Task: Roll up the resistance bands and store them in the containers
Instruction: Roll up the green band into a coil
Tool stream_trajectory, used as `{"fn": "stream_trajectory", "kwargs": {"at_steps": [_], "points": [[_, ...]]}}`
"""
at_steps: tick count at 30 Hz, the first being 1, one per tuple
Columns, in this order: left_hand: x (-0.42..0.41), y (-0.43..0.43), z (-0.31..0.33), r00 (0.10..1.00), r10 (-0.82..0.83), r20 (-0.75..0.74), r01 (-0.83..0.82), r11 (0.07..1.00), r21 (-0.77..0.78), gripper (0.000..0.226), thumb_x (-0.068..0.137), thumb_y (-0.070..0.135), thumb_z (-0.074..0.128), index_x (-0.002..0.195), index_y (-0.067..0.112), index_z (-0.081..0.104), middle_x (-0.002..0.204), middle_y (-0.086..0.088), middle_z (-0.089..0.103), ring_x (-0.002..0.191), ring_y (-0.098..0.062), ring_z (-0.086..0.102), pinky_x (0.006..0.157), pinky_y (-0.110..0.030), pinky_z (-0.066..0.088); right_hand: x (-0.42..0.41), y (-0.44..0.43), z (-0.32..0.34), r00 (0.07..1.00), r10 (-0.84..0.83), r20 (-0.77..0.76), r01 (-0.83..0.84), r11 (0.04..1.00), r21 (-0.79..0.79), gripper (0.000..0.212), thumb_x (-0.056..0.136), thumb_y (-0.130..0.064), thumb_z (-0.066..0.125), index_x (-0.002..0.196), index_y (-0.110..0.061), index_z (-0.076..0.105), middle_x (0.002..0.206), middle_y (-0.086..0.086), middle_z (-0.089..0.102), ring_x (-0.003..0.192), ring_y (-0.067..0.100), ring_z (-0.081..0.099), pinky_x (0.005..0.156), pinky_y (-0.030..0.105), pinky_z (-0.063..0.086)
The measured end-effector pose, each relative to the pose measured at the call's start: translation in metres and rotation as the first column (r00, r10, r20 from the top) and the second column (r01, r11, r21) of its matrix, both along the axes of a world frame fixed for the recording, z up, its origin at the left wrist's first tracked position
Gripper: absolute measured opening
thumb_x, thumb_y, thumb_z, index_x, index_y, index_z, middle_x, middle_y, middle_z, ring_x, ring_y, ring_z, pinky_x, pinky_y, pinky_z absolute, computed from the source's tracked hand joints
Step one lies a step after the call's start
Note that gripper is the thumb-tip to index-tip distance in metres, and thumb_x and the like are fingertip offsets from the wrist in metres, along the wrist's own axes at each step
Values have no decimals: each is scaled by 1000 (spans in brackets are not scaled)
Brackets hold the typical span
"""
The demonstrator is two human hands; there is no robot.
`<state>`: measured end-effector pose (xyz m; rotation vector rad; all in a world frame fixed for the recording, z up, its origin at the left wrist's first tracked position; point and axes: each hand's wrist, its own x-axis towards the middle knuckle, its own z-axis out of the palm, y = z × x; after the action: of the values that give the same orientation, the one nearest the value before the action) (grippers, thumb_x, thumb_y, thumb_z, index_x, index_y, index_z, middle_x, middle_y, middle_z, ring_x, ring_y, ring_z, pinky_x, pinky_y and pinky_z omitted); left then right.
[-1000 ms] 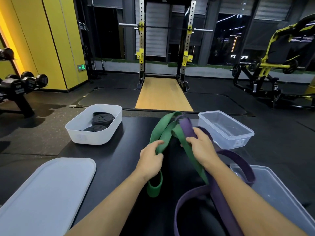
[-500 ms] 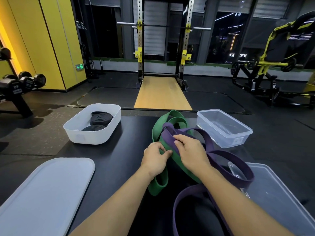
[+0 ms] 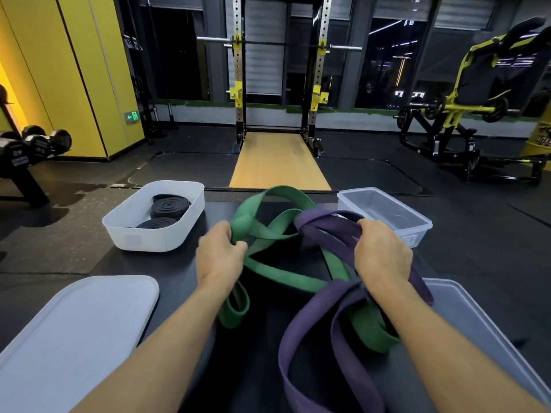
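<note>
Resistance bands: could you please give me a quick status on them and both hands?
Left hand grips green band, right hand grips purple band. Both unrolled, tangled together on the table. Black rolls already in white bin.

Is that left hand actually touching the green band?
Touching. The head view shows the left hand gripping the green band, fingers curled round it.

green band: solid mid green, plain, no print
purple band: dark purple, plain too
rolled bands: black, spiral rings showing on top
tub: milky white, semi see-thru
small box: clear plastic, no tint
lid: frosted whitish grey
table: matte black
wall: bright yellow w/ thin dark seams
platform: light wood tone
machine: yellow frame + black pads
</note>
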<state>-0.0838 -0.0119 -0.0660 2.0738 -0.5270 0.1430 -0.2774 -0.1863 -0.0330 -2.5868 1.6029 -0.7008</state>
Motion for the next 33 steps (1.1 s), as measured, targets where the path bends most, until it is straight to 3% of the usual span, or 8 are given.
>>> {"fn": "stream_trajectory", "kwargs": {"at_steps": [4,6,9,16,22,25,29,33], "points": [[26,6,3,1000,0,27,-4,988,156,27,81,15,70,73,14,44,78,-6,57,64,-25,48,56,-36,37,-5,-3,-12,992,43,-116,-32,996,88,19,95,-9,52,114,-14,54,123,7,53,109,34,58,79,42,41],[26,5,1,998,-50,35,35,934,357,25,79,28,78,86,17,56,113,-8,63,96,-31,59,77,-39,49,-6,-5,-19,973,63,-222,-44,995,89,24,93,-14,55,117,-15,53,132,8,50,120,32,52,93,43,42],[7,-2,-5,951,-95,293,-92,819,566,62,71,47,86,120,26,54,157,-6,27,144,-32,30,114,-49,34,-4,-7,-27,957,69,-282,-66,998,19,36,91,-25,61,124,-21,50,145,5,43,130,28,45,104,43,37],[-45,-13,-17,740,-268,617,-96,865,492,74,49,2,74,118,21,53,145,-10,38,138,-34,33,112,-50,27,-8,-5,-15,954,227,-195,-187,962,201,25,93,-6,50,113,-17,40,109,6,54,96,37,58,74,42,43],[-65,-20,-20,677,-669,305,367,667,648,31,90,16,58,117,32,62,119,11,58,123,-17,51,123,-43,17,-5,13,-3,741,608,-285,-463,770,440,50,68,-40,58,116,-30,65,137,-3,52,128,28,48,104,42,43],[-68,-21,-19,684,-704,190,424,596,682,21,94,26,51,99,30,71,96,10,60,115,-18,54,124,-63,4,-4,22,1,657,710,-252,-378,600,705,64,60,-30,63,124,-27,66,138,-4,56,117,26,63,88,43,57],[-67,-15,-18,722,-691,25,532,577,620,27,96,46,53,110,33,72,116,14,62,129,-16,45,113,-78,-11,1,19,1,659,673,-335,-410,695,591,21,71,-19,74,80,-27,57,85,-5,63,79,21,63,65,28,41],[-62,-12,-25,757,-652,-34,542,600,589,36,98,64,51,121,44,70,130,22,56,137,-11,42,109,-82,-9,-5,14,10,699,671,-247,-493,702,514,23,77,-18,78,78,-26,57,78,-9,61,77,16,59,66,30,41]]}}
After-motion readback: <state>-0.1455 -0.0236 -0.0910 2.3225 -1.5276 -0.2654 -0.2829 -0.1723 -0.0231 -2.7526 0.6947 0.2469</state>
